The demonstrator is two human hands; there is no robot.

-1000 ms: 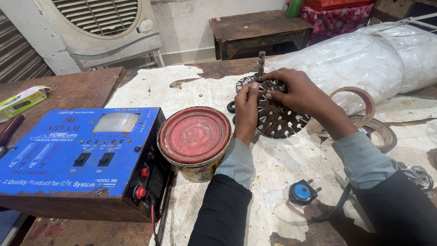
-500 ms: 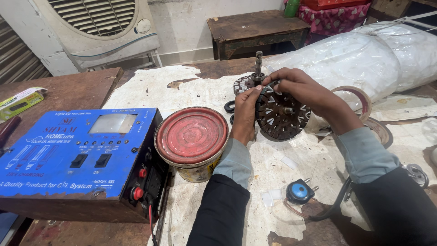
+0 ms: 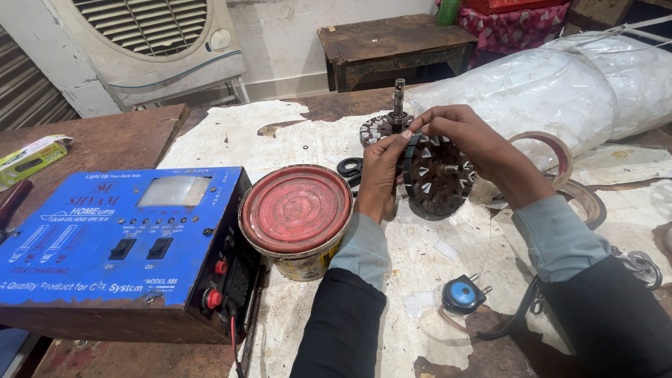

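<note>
- Where the worn paper covering [image 3: 231,136] spread over the brown wooden table [image 3: 105,136], a blue plug [image 3: 463,295] with its cord lay nearest, with a blue power unit [image 3: 112,238] at the left edge and a red-lidded tin [image 3: 296,210] just beside it.
- Past the tin, the left hand [image 3: 381,175] had its fingers curled closed on the near rim of a slotted fan stator [image 3: 437,171], while the right hand [image 3: 465,136] gripped its far rim from above.
- The stator stood on edge on the paper, with a second core on an upright shaft [image 3: 397,101] just behind it.
- A tape roll [image 3: 560,150] and a plastic-wrapped bundle [image 3: 560,84] lay to the right.
- Farther back stood an air cooler [image 3: 154,42] and a small wooden bench [image 3: 392,42] against the wall.
- Compared with a second earlier, the stator had been tipped from facing the camera to nearly edge-on.
</note>
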